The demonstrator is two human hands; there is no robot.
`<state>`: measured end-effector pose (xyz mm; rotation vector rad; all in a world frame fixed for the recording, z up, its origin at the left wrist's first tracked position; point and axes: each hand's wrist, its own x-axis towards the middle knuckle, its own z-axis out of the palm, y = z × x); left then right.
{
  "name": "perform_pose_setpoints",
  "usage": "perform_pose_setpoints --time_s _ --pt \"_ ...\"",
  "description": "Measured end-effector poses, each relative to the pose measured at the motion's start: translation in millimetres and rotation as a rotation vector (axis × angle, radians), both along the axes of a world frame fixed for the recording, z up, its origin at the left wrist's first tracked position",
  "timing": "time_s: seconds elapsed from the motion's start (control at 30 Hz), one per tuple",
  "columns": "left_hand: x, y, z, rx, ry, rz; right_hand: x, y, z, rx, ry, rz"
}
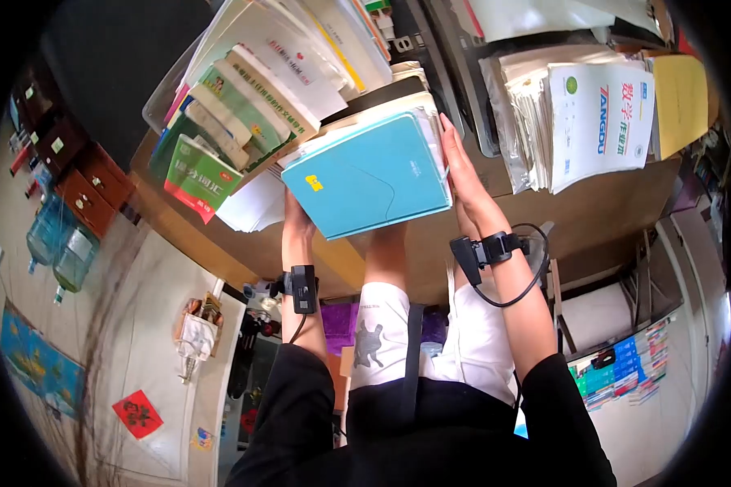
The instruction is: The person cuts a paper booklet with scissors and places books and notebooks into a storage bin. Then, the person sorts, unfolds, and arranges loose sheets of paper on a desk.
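Observation:
A light-blue notebook [367, 178] with a small yellow mark lies on top of a stack of books and papers at the table's front edge. My right hand [469, 183] presses along the right side of this stack, fingers stretched up its edge. At the lower left corner, my left hand [296, 215] grips the stack from the side, its fingers hidden behind and under the books. A green and red booklet [201, 177] and a green-covered book [256, 105] lie in the pile just left of the notebook.
White workbooks [601, 122] in a plastic sleeve and a yellow folder [681, 105] are on the right of the brown table [560, 219]. Large water bottles [75, 258] stand at the far left. White papers [258, 203] stick out below the left pile.

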<state>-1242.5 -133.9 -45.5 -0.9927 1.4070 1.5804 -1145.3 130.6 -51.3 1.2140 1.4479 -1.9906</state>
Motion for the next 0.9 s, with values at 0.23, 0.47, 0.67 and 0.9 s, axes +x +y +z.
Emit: perform_pose_setpoints --time_s 0.23,0.47,0.67,0.9 --pt "31.5 -8.4 -10.6 0.007 0.007 0.326 -81.9 27.1 26.2 0.528 0.423 0.234" --pt "127.1 55.7 33.3 0.262 -0.425 1.059 -105.5 34.5 16.8 0.654 0.496 0.68" --pt "76.0 124.6 51.0 0.568 -0.167 1.153 -152.3 32.8 43.0 0.539 0.295 1.09" --pt "80.0 119.8 41.6 0.592 -0.113 1.242 -152.9 10.0 49.7 0.698 0.275 1.268"
